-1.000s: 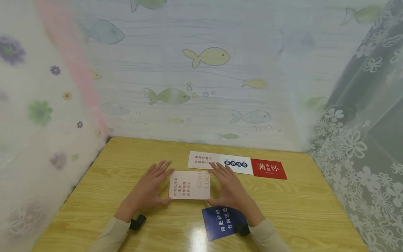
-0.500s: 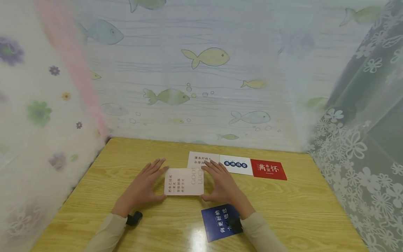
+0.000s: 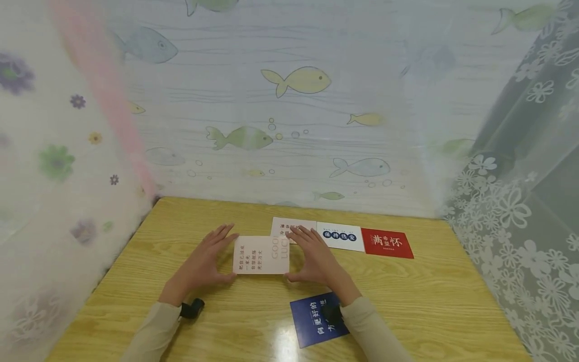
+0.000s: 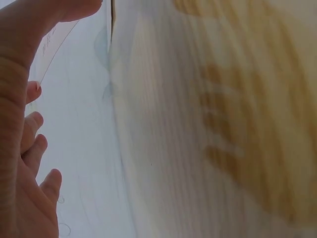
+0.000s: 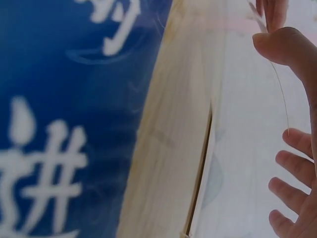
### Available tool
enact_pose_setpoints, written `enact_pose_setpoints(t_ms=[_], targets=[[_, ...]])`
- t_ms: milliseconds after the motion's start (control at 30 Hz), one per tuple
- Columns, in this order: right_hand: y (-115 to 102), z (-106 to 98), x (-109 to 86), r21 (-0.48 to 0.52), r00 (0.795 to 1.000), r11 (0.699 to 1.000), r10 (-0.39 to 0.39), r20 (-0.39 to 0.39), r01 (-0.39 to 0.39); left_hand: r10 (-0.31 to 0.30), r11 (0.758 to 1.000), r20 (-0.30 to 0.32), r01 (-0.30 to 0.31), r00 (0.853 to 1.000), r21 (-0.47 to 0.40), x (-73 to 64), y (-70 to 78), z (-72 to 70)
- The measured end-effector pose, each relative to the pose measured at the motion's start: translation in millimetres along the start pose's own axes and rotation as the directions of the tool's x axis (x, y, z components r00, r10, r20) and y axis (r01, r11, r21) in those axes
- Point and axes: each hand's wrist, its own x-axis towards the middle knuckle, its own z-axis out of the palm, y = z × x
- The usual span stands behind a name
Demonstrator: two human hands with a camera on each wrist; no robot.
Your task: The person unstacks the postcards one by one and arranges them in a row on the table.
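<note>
A pale pink card (image 3: 261, 255) with red Chinese lettering and "GOOD LUCK" is held sideways between two hands, tilted up over the table. Thumb and index finger of my left hand (image 3: 201, 261) pinch its left corners. At the right corners, my right hand (image 3: 318, 259) grips the same way. The other fingers are spread. In the left wrist view a corner of the pink card (image 4: 52, 47) shows by the fingertips; the right wrist view has it nearly edge-on. Under my right wrist lies a blue card (image 3: 307, 322) with white lettering, partly covered.
Along the back of the wood-grain table (image 3: 434, 301) lies a row: a whitish card (image 3: 294, 222) partly hidden by my right fingers, a white card with blue dots (image 3: 339, 236), and a red card (image 3: 387, 242). A fish-print curtain (image 3: 289, 110) hangs behind.
Both hands have carried the pink card a little left and away from me. It overlaps the whitish card more in the head view. The cards on the table have stayed put.
</note>
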Motion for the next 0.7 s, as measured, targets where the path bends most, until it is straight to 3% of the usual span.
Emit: enact_pose_setpoints(t_ms=[233,700], targets=[[1.2,3.4,14.4,-0.001,0.999,0.999,0.033,0.034,-0.033,0.022,1.0,-0.03,-0.022,0.999,0.019,4.6,-8.0,-4.3],[7.7,12.1,44.6,0.007,0.986,0.994,0.107,0.125,-0.109,-0.026,1.0,0.055,0.025,0.998,0.009,21.1,-30.0,-11.4]])
